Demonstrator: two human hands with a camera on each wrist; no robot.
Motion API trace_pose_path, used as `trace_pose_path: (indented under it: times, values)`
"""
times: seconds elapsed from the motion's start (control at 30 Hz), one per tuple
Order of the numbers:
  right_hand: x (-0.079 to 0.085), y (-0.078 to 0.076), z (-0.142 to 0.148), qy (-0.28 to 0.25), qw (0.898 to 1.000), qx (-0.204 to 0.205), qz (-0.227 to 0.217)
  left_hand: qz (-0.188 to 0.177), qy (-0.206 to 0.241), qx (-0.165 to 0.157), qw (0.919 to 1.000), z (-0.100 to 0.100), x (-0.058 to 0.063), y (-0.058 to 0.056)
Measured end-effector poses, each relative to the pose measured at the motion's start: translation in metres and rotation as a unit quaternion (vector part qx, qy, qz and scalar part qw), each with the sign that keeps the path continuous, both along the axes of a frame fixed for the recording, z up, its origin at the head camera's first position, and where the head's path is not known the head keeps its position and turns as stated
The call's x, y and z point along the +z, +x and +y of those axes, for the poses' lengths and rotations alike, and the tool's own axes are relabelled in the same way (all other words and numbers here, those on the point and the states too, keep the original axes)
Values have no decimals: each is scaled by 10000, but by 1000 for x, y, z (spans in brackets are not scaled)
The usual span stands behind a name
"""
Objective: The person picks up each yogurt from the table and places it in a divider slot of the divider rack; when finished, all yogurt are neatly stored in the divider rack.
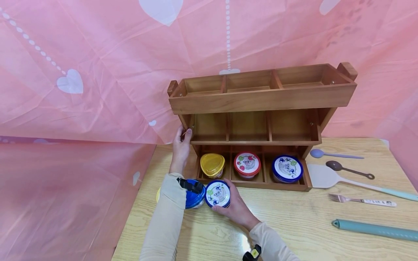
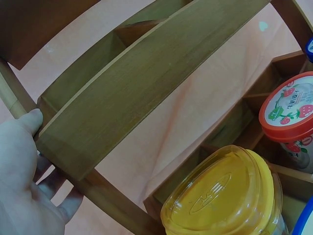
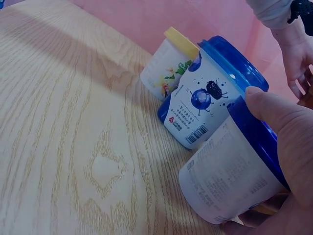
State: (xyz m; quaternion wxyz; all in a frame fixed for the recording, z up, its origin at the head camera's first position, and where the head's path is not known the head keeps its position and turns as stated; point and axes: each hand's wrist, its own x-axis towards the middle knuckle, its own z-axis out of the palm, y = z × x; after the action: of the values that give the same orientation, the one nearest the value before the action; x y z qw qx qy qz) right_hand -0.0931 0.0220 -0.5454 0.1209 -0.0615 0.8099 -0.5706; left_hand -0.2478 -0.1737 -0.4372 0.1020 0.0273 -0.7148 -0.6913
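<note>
My left hand (image 1: 180,150) grips the left side of a three-tier wooden rack (image 1: 261,100). In the left wrist view its thumb lies at the corner of the middle tier, with the fingers around the side post. My right hand (image 1: 241,211) holds a white cup with a blue lid (image 1: 218,194) in front of the rack. Beside that cup is another blue-lidded cup (image 3: 200,98), and beyond it a smaller cup with a yellow lid (image 3: 166,68). The bottom tier holds a yellow-lidded cup (image 1: 212,165), a red-lidded cup (image 1: 247,164) and a blue-lidded cup (image 1: 287,168), one per compartment.
Right of the rack lie a purple spoon (image 1: 316,153), a brown spoon (image 1: 334,165), a white spatula (image 1: 323,176), a fork (image 1: 339,198) and a teal rod (image 1: 375,229). Pink cloth (image 1: 107,72) hangs behind and at the sides of the wooden table (image 1: 294,224).
</note>
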Motion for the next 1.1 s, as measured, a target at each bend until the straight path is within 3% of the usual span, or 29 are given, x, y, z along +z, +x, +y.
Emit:
trace_pose_path:
  times: [0.53,1.1]
  values:
    - [-2,-1,0,-63,9999,8,113,-63,-124,-14,9999,-1,1,2]
    - [-2,0,3,2,10000,-75,-47,-222,-146,-17,9996,-1,2,2]
